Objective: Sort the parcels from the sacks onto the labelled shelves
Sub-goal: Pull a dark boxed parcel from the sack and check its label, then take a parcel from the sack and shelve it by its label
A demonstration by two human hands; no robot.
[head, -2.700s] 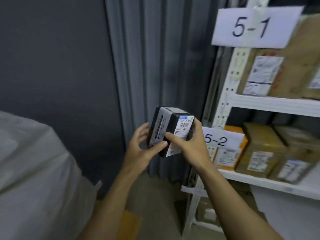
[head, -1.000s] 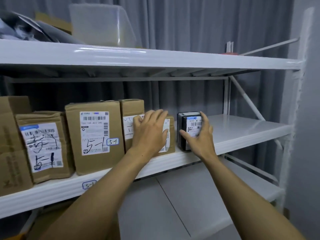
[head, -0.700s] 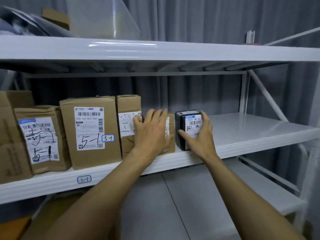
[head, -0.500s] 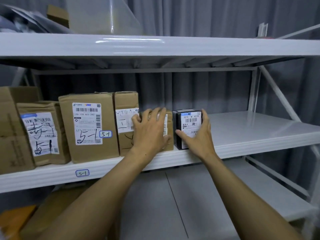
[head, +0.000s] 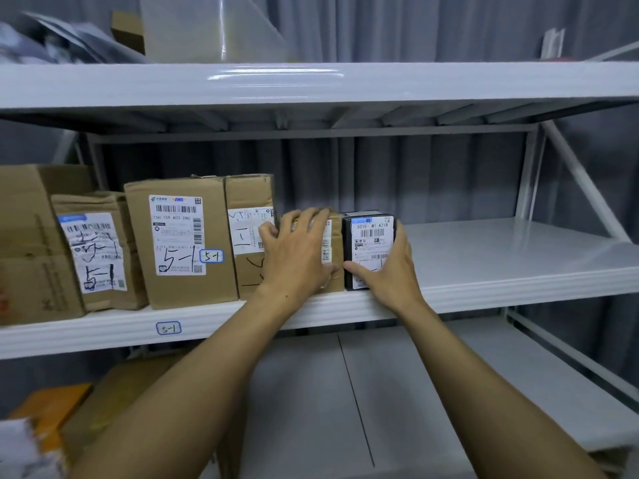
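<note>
Grey curtain (head: 432, 25), translucent bin (head: 207, 29) up top.

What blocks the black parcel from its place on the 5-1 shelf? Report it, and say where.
Nothing visible does. The black parcel already stands on the 5-1 shelf, close against the small brown box that the left hand rests on. The right hand presses the parcel's front and right side.

black parcel (head: 347, 252) with white label (head: 372, 238); brown boxes (head: 219, 223); white shelf (head: 518, 261).
</note>
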